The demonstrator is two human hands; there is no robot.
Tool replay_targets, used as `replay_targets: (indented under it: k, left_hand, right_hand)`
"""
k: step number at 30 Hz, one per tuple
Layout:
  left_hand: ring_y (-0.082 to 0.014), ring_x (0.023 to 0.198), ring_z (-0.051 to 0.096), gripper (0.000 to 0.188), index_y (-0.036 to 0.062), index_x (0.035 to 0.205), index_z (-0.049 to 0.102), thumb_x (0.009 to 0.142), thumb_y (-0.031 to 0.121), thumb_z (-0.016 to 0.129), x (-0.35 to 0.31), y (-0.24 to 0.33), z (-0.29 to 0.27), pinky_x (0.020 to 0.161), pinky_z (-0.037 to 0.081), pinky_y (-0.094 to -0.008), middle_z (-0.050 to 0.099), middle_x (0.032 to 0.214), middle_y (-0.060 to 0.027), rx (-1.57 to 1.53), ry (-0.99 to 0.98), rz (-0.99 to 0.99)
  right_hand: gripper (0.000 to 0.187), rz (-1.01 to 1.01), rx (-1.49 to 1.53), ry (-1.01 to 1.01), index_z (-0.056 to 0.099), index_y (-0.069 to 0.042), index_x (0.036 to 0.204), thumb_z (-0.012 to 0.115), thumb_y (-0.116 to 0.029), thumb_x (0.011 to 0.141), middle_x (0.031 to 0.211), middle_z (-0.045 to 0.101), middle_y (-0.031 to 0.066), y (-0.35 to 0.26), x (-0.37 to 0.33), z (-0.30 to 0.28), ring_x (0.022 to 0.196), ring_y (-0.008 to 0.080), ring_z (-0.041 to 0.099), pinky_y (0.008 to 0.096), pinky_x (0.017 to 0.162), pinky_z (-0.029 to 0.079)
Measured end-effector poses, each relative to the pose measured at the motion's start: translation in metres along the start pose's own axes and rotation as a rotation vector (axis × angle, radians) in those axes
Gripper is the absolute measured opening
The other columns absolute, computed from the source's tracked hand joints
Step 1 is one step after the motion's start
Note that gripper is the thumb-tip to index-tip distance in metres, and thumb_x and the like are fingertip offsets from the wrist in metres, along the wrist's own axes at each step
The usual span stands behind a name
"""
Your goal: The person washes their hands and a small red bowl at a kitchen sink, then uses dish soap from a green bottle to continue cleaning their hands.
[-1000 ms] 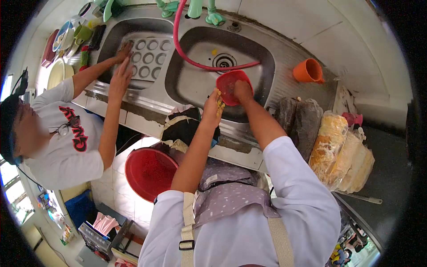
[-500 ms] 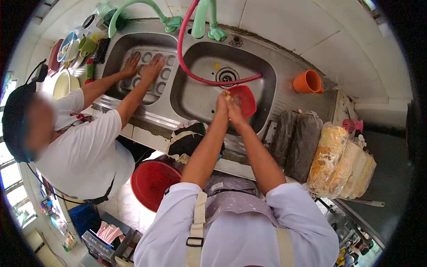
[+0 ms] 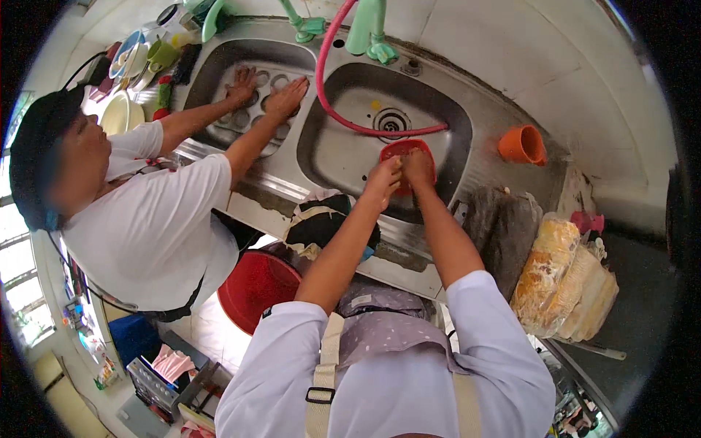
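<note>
A red plastic bowl with rounded corners [image 3: 429, 155] sits in the right sink basin [image 3: 321, 142], just below the drain. My right hand [image 3: 418, 169] reaches down into the bowl, its fingertips hidden there. Beside it my left hand [image 3: 382, 182] is over the bowl's near left edge. Its fingers are curled together, and whatever they may hold is too small to make out. A pink hose [image 3: 326, 98] loops down from the green tap [image 3: 370, 33] and ends beyond the bowl, next to the drain.
On the left, a co-worker's two hands lie on a muffin tin [image 3: 252, 117] in the other basin. An orange mug [image 3: 520, 144] stands right of the sink. Wrapped bread loaves [image 3: 551, 255] lie near my right arm. Below the counter is a red tub [image 3: 255, 288].
My hands, pressed together before, are apart now; the right has gone into the red bowl and the left has curled beside it. The whole view has shifted somewhat.
</note>
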State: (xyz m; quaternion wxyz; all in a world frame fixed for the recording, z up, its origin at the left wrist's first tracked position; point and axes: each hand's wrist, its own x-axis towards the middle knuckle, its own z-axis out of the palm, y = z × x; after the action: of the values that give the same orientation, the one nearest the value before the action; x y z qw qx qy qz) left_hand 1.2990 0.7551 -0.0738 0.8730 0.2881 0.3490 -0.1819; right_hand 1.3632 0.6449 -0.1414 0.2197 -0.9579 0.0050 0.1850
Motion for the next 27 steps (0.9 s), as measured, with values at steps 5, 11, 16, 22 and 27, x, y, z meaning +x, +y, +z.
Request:
replay_targets:
  k: [5, 11, 16, 22, 27]
  left_hand:
    - [-0.0154, 0.084, 0.055, 0.028, 0.0079, 0.114, 0.056, 0.091, 0.022, 0.047, -0.012, 0.011, -0.015, 0.074, 0.044, -0.0278, 0.059, 0.099, -0.0034, 0.219, 0.289, 0.222]
    - [-0.0170, 0.089, 0.056, 0.032, 0.0022, 0.115, 0.054, 0.091, 0.020, 0.043, 0.021, -0.010, -0.014, 0.076, 0.045, -0.0301, 0.060, 0.102, -0.0054, 0.143, 0.180, 0.411]
    - [-0.0222, 0.110, 0.048, 0.047, 0.0028, 0.128, 0.044, 0.091, 0.031, 0.044, 0.029, 0.001, 0.007, 0.093, 0.038, -0.0340, 0.050, 0.125, -0.0113, -0.055, 0.064, 0.046]
    - [-0.0246, 0.115, 0.043, 0.050, 0.0047, 0.131, 0.041, 0.091, 0.035, 0.044, 0.020, -0.007, 0.026, 0.095, 0.035, -0.0384, 0.044, 0.130, -0.0120, -0.033, -0.042, 0.161]
    - [-0.0267, 0.120, 0.039, 0.053, 0.0063, 0.133, 0.038, 0.091, 0.038, 0.044, 0.017, 0.002, 0.010, 0.097, 0.032, -0.0421, 0.039, 0.134, -0.0126, 0.028, -0.015, 0.199]
  right_hand:
    - [0.028, 0.020, 0.070, -0.185, 0.061, -0.002, 0.099, 0.050, -0.024, 0.087, 0.096, 0.063, 0.0185, 0.022, 0.013, 0.034, 0.086, 0.0319, 0.061, 0.0431, 0.075, 0.047]
    - [0.025, 0.180, 0.966, -0.284, 0.057, -0.007, 0.110, 0.048, -0.020, 0.091, 0.098, 0.063, 0.0065, 0.008, 0.010, 0.035, 0.085, 0.0215, 0.061, 0.0348, 0.073, 0.048]
    - [0.048, -0.115, 1.170, -0.020, 0.055, -0.002, 0.118, 0.050, -0.041, 0.090, 0.121, 0.052, 0.0099, -0.066, -0.075, -0.017, 0.111, 0.0225, 0.049, 0.0340, 0.093, 0.038]
    - [0.082, 0.341, 1.109, -0.257, 0.043, -0.003, 0.132, 0.034, -0.069, 0.084, 0.136, 0.041, 0.0133, -0.044, -0.051, -0.020, 0.124, 0.0262, 0.041, 0.0366, 0.100, 0.032]
    - [0.086, 0.278, 1.072, -0.185, 0.041, -0.003, 0.134, 0.037, -0.071, 0.082, 0.138, 0.038, 0.0124, -0.084, -0.090, -0.030, 0.124, 0.0243, 0.039, 0.0373, 0.099, 0.032]
